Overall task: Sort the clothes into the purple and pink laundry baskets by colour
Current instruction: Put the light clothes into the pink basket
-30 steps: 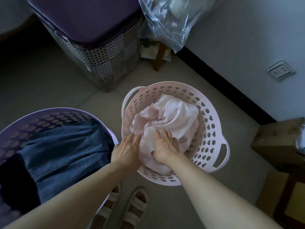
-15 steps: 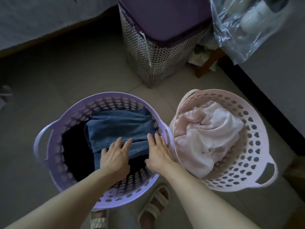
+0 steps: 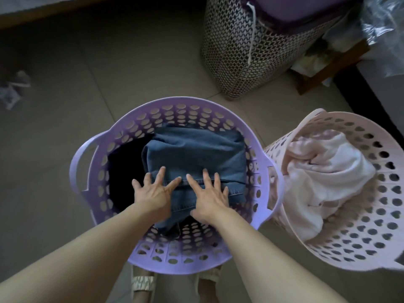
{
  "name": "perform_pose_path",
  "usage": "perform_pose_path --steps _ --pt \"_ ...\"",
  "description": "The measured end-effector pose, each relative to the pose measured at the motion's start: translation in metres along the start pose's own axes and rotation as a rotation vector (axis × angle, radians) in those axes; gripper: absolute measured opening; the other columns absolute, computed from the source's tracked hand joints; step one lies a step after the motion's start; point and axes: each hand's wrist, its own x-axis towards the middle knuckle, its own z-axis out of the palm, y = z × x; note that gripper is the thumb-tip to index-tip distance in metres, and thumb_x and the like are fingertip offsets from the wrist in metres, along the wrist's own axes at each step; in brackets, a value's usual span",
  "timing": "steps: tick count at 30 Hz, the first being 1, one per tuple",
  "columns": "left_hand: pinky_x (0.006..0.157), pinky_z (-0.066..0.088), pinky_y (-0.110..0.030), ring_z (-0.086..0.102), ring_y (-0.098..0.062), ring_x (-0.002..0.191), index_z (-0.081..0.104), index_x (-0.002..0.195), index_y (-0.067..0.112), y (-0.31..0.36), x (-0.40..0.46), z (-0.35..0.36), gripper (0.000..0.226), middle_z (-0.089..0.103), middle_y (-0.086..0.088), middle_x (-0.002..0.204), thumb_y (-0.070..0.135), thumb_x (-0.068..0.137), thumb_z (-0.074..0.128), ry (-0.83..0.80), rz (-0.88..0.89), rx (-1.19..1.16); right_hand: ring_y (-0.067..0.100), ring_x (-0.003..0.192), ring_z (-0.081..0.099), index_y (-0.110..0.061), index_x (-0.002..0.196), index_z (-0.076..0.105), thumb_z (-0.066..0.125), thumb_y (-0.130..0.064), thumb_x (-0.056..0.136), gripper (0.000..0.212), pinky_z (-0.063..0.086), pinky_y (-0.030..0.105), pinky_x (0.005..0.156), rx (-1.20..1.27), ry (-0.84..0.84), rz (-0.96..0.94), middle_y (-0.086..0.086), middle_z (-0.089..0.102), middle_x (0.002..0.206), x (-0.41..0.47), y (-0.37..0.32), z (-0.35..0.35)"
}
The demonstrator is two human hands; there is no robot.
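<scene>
The left hand (image 3: 154,193) and right hand (image 3: 209,196) are pressed flat, fingers spread, on folded blue jeans (image 3: 196,152) in the purple laundry basket (image 3: 91,171). Pale pink clothing (image 3: 323,182) is contained in the adjacent pink laundry basket (image 3: 371,248).

Dim light falls on a grey tiled floor (image 3: 65,119). At the top right stands a white woven lattice hamper (image 3: 238,60) topped with purple fabric, beside a wooden stool (image 3: 332,66) and clear crumpled plastic bag (image 3: 384,22).
</scene>
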Motion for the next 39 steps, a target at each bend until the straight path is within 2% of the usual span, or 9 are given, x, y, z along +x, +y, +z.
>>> perform_pose_path --steps 6,11,14,19,23,30,39 --pt "0.112 0.018 -0.052 0.006 -0.035 0.144 -0.009 0.148 0.045 -0.006 0.021 0.031 0.092 -0.027 -0.002 0.156 0.043 0.087 0.060 -0.098 0.038 0.030 0.039 0.140 -0.027 -0.044 0.148 -0.007 0.062 -0.029 0.087 0.094 0.007 0.059 0.114 -0.025 -0.077 0.036 0.005 -0.030 0.155 0.027 -0.005 0.028" --pt "0.111 0.021 -0.050 0.010 -0.033 0.143 -0.007 0.148 0.044 -0.007 0.025 0.039 0.093 -0.027 -0.003 0.156 0.043 0.085 0.061 -0.130 0.065 0.041 0.040 0.140 -0.025 -0.042 0.148 -0.010 0.065 -0.029 0.082 0.101 0.009 0.054 0.116 -0.071 -0.130 0.053 0.008 -0.032 0.153 0.032 -0.006 0.036" --pt "0.110 0.022 -0.048 0.011 -0.031 0.143 -0.005 0.149 0.042 -0.009 0.017 0.032 0.093 -0.021 -0.001 0.158 0.041 0.085 0.062 -0.118 0.071 0.012 0.039 0.142 -0.020 -0.042 0.149 -0.007 0.065 -0.029 0.083 0.098 0.009 0.051 0.117 -0.063 -0.131 0.048 0.008 -0.028 0.155 0.027 -0.007 0.026" --pt "0.111 0.021 -0.047 0.010 -0.029 0.145 -0.008 0.150 0.039 -0.015 -0.007 0.004 0.094 -0.010 -0.003 0.160 0.039 0.087 0.062 -0.078 0.070 -0.057 0.029 0.147 -0.010 -0.033 0.151 -0.003 0.061 -0.023 0.087 0.091 0.008 0.047 0.118 0.024 -0.037 0.045 0.008 -0.008 0.160 0.004 -0.010 0.000" --pt "0.113 0.019 -0.047 0.008 -0.028 0.146 -0.012 0.149 0.037 -0.020 -0.033 -0.023 0.096 -0.010 -0.004 0.160 0.045 0.087 0.060 -0.030 0.058 -0.060 0.027 0.146 -0.014 -0.028 0.152 -0.005 0.057 -0.025 0.092 0.086 0.004 0.045 0.119 0.071 0.036 0.048 0.010 -0.013 0.159 -0.029 -0.013 -0.023" --pt "0.114 0.016 -0.047 0.003 -0.028 0.147 -0.014 0.150 0.032 -0.014 -0.078 -0.070 0.095 -0.011 -0.005 0.160 0.033 0.089 0.059 0.052 0.061 -0.077 0.027 0.146 -0.017 -0.025 0.152 -0.003 0.055 -0.026 0.093 0.083 0.002 0.045 0.118 0.146 0.122 0.063 0.009 -0.015 0.159 -0.087 -0.003 -0.067" --pt "0.115 0.015 -0.047 0.002 -0.028 0.147 -0.012 0.150 0.035 0.028 -0.113 -0.133 0.090 -0.009 -0.007 0.160 0.034 0.090 0.056 0.121 0.090 -0.058 0.027 0.147 -0.009 -0.024 0.152 0.001 0.056 -0.028 0.091 0.083 0.005 0.045 0.118 0.121 0.265 0.037 0.000 -0.007 0.160 -0.128 0.031 -0.126"
